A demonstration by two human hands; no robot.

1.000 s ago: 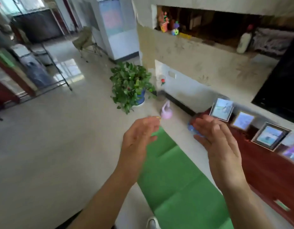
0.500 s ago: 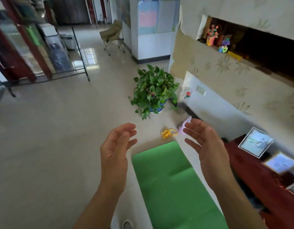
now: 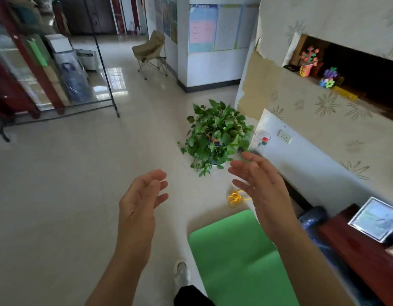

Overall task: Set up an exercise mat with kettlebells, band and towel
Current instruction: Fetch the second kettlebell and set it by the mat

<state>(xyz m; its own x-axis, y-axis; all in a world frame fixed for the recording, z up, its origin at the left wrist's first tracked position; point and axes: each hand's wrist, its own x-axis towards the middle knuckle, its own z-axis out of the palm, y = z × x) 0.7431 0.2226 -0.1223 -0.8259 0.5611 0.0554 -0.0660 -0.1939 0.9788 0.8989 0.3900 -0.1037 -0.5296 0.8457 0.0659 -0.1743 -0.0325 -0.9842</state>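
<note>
A green exercise mat (image 3: 235, 257) lies flat on the tiled floor at the lower middle. Just beyond its far end a coiled yellow band (image 3: 235, 198) lies on the floor. My left hand (image 3: 140, 204) hovers in the air left of the mat, fingers relaxed, holding nothing. Raised over the mat's right side is my right hand (image 3: 263, 191), fingers spread and empty, partly covering the band. A dark blue object (image 3: 312, 217) lies between the mat and the red cabinet. No kettlebell or towel shows now.
A potted green plant (image 3: 216, 135) stands on the floor past the band, by the wall. A red wooden cabinet (image 3: 356, 255) with framed pictures runs along the right. A folding chair (image 3: 151, 54) and a glass shelf rack (image 3: 58, 80) stand farther back. My white shoe (image 3: 182, 272) is beside the mat.
The view has swung up and left: the plant and band moved toward the centre, and the pink kettlebell seen earlier is out of sight behind my right hand. Both hands stay raised and empty.
</note>
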